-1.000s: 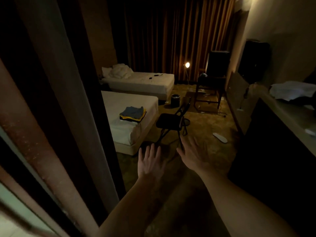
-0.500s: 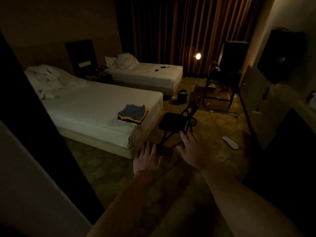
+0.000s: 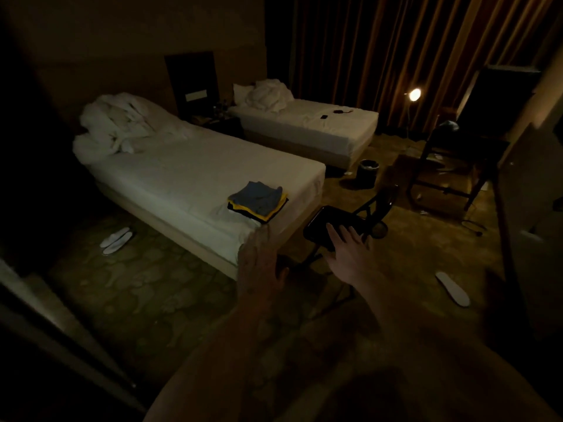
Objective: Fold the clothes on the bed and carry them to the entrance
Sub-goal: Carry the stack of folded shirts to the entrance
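A small folded stack of clothes (image 3: 258, 201), blue-grey on top with yellow and black layers beneath, lies near the foot corner of the nearer white bed (image 3: 182, 178). My left hand (image 3: 259, 266) is stretched forward with straight fingers, held in the air in front of that bed corner, and holds nothing. To its right, my right hand (image 3: 345, 254) is spread flat with fingers apart, in the air in front of the seat of a black folding chair (image 3: 341, 222). Both hands are short of the clothes.
A second bed (image 3: 307, 123) with small dark items stands farther back by the curtains. A bin (image 3: 368, 173) and a lit floor lamp (image 3: 414, 95) stand beyond. White slippers (image 3: 117, 240) lie left of the near bed, another slipper (image 3: 452, 288) lies at the right. A dark desk (image 3: 457, 159) stands at the right.
The view has moved past the door frame into the room and nearer the bed. Both empty hands have advanced toward the bed's foot corner and the chair.
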`<action>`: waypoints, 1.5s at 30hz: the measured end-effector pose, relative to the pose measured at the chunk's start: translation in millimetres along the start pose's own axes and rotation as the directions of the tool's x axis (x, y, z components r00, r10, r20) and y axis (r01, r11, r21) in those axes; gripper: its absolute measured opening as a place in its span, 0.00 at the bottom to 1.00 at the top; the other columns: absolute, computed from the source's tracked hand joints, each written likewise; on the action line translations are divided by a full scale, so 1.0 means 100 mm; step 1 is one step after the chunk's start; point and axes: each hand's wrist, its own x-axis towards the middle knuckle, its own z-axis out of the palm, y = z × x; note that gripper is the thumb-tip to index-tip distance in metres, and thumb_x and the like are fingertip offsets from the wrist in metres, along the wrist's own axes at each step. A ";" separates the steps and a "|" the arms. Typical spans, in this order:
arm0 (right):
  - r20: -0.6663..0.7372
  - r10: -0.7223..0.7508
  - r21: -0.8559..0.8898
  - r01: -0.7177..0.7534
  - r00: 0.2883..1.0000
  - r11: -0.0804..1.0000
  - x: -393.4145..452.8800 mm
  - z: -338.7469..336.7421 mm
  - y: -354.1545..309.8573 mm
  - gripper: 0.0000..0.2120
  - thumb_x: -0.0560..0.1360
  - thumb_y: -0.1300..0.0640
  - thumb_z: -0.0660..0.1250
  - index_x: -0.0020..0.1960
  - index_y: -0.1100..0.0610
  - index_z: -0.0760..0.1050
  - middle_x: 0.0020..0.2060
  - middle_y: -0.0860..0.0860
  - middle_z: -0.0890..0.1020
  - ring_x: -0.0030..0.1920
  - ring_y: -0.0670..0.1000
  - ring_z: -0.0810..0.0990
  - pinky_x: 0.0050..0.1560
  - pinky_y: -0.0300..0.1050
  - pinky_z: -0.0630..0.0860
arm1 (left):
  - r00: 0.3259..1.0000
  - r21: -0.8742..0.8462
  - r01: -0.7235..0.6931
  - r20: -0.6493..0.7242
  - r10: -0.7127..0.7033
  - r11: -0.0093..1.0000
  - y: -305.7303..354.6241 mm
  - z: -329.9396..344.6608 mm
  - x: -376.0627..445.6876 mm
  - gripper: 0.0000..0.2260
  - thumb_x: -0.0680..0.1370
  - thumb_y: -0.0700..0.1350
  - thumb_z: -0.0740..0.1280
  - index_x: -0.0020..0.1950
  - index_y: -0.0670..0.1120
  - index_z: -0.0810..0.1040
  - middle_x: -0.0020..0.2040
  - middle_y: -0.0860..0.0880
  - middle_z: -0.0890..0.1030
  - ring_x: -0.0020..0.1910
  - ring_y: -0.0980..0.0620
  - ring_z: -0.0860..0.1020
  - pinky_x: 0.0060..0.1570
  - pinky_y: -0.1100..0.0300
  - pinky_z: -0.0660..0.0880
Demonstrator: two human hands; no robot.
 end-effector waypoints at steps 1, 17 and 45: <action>0.012 -0.008 0.000 0.008 1.000 1.000 0.14 0.01 0.02 0.33 0.80 0.37 0.50 0.80 0.45 0.43 0.79 0.51 0.52 0.79 0.55 0.47 0.75 0.66 0.44 | 1.000 -0.016 0.016 0.011 -0.016 1.000 -0.04 0.08 0.11 0.36 0.75 0.67 0.42 0.79 0.53 0.54 0.79 0.46 0.56 0.77 0.42 0.57 0.73 0.45 0.31; 0.031 -0.124 0.060 0.122 0.992 0.991 2.89 0.39 -0.33 0.31 0.81 0.37 0.49 0.79 0.44 0.43 0.79 0.50 0.55 0.79 0.55 0.51 0.75 0.67 0.48 | 0.986 0.122 0.144 0.069 -0.153 0.982 -0.64 0.41 2.41 0.30 0.81 0.64 0.44 0.80 0.51 0.48 0.80 0.46 0.49 0.79 0.45 0.50 0.75 0.40 0.43; 0.277 -0.446 0.061 0.448 0.851 0.892 7.21 0.94 0.06 0.32 0.80 0.37 0.49 0.80 0.47 0.44 0.77 0.52 0.59 0.77 0.57 0.56 0.74 0.66 0.50 | 0.749 -0.054 0.658 0.146 -0.646 0.751 -0.57 1.18 5.74 0.32 0.79 0.66 0.43 0.80 0.52 0.49 0.80 0.47 0.50 0.78 0.46 0.52 0.76 0.42 0.46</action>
